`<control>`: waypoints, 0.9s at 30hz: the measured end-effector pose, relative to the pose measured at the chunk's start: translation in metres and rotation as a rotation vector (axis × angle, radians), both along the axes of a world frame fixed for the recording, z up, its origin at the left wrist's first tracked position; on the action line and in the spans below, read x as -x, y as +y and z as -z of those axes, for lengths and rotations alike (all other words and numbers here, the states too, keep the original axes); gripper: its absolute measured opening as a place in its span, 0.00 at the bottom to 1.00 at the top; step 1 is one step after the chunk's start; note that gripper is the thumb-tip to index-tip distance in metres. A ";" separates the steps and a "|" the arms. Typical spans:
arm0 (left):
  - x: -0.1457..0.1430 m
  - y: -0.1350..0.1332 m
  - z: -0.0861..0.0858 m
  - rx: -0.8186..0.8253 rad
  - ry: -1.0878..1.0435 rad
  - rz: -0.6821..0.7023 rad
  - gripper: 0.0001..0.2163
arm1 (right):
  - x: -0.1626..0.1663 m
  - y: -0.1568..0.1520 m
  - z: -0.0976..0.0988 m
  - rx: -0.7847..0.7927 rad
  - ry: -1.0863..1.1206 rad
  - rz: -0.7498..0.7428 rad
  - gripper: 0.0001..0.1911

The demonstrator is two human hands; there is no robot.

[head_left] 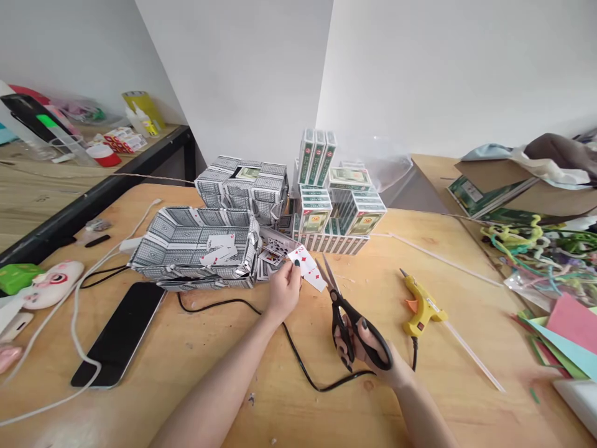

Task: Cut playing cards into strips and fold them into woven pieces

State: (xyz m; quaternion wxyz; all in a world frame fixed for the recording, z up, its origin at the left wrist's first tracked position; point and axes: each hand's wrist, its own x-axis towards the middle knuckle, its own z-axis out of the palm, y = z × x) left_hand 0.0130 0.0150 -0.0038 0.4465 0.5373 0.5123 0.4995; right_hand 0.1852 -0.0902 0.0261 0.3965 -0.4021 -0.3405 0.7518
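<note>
My left hand (283,291) pinches a playing card (308,266) with red diamonds, holding it just above the wooden table (196,348). My right hand (368,348) has its fingers through the black handles of a pair of scissors (342,308). The open blades point up toward the card's right edge. Behind the card stands a tray-like box built from patterned card backs (196,249), with loose cards lying inside it. More loose cards (275,249) lie beside it.
Stacked card packs (340,208) stand at the back centre. A yellow glue gun (422,306) with its black cord lies to the right, with glue sticks (471,354) near it. A phone (119,333) and white cables lie left. Coloured paper (569,336) and pipe cleaners (536,249) crowd the right edge.
</note>
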 end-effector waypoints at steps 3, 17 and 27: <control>-0.002 0.000 -0.001 0.055 -0.090 0.034 0.13 | 0.002 -0.002 -0.001 -0.038 -0.077 -0.095 0.20; -0.006 -0.004 -0.002 0.133 -0.180 0.190 0.07 | 0.014 -0.002 0.001 0.021 -0.063 -0.041 0.21; -0.009 -0.012 0.002 0.086 -0.059 0.192 0.09 | 0.011 -0.006 0.003 0.062 -0.050 -0.042 0.21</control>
